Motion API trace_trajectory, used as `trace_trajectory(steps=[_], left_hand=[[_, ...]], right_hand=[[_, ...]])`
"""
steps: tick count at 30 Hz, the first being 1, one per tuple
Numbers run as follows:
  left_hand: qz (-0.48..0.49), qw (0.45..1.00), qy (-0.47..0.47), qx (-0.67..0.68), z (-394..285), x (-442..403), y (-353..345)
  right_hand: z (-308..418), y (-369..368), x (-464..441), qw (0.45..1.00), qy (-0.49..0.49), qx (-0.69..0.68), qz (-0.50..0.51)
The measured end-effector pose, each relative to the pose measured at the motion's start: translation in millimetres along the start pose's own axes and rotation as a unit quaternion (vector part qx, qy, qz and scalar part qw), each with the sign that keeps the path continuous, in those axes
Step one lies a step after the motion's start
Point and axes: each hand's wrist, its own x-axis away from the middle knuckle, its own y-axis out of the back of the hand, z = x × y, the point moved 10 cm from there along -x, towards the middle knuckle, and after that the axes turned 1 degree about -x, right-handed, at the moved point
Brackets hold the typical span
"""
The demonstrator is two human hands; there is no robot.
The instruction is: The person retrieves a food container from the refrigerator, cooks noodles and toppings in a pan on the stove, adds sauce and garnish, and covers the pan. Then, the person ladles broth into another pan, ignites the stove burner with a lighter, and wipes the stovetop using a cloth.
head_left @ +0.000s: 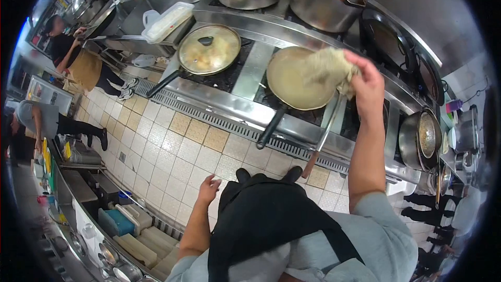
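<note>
A crumpled, pale, dirty-looking cloth point(330, 69) is gripped in my right hand point(367, 81), above the right side of a frying pan point(287, 81). This pan sits on the stove, its black handle pointing toward me, with a cloudy, light-coloured bottom. Beside it lies a long metal utensil with a wooden handle point(311, 163); its far end is hidden under the cloth. My left hand point(209, 189) hangs low near my apron, away from the stove. Its fingers are loosely apart and it holds nothing.
Left of the open pan is a pan under a glass lid point(210, 49). Large stockpots point(331, 0) stand behind, a white plastic container point(168, 22) at back left. Metal bowls point(412, 138) sit right. Two people point(78, 55) are at left; others stand at far right.
</note>
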Motion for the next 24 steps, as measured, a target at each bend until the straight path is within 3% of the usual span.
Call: trace_trajectory(steps=[3,7,8,10,12,13,15,17,18,19,20,21,22,23,24], left_hand=[[-0.037,0.997,0.055,0.047,53.4,22.5,58.1],[-0.111,0.978,0.115,0.134,93.9,40.5,102.5],[-0.111,0.975,0.120,0.153,101.9,37.4,104.1],[-0.109,0.973,0.130,0.159,97.3,32.3,101.2],[-0.097,0.972,0.142,0.162,96.7,25.8,95.6],[-0.098,0.971,0.146,0.160,97.1,23.4,93.9],[-0.088,0.968,0.152,0.181,93.5,16.4,89.9],[-0.090,0.980,0.127,0.123,105.3,8.4,99.3],[-0.096,0.983,0.125,0.093,104.0,10.9,106.0],[-0.102,0.985,0.124,0.065,99.5,14.9,112.2],[-0.100,0.985,0.125,0.063,95.1,20.6,114.3],[-0.116,0.976,0.159,0.094,91.2,31.4,118.8],[-0.131,0.964,0.193,0.126,95.0,37.9,124.5],[-0.117,0.978,0.158,0.068,129.2,33.1,130.9],[-0.106,0.987,0.122,0.008,165.3,28.3,137.1]], right_hand=[[18.3,-39.2,-46.2,0.998,0.060,0.011,-0.005],[-8.1,-83.1,-115.5,0.998,0.049,0.049,-0.013],[-18.5,-98.2,-130.9,0.993,0.032,0.114,-0.003],[-68.1,-114.3,-172.6,0.984,0.010,0.180,0.007],[-132.3,-144.7,-206.9,0.971,-0.005,0.222,0.087],[-156.5,-151.7,-207.5,0.943,-0.096,0.295,0.124],[-218.0,-171.8,-225.9,0.883,-0.108,0.421,0.176],[-291.8,-193.5,-234.0,0.846,-0.128,0.459,0.241],[-320.8,-201.2,-233.2,0.847,-0.132,0.457,0.238],[-346.4,-210.8,-230.0,0.813,-0.124,0.516,0.240],[-359.3,-220.1,-228.2,0.774,-0.113,0.574,0.242],[-352.7,-231.0,-224.0,0.774,-0.116,0.574,0.242],[-340.0,-240.6,-209.5,0.744,-0.169,0.588,0.270],[-339.3,-245.5,-198.5,0.710,-0.221,0.599,0.299],[-380.7,-240.3,-195.9,0.731,-0.245,0.580,0.263]])
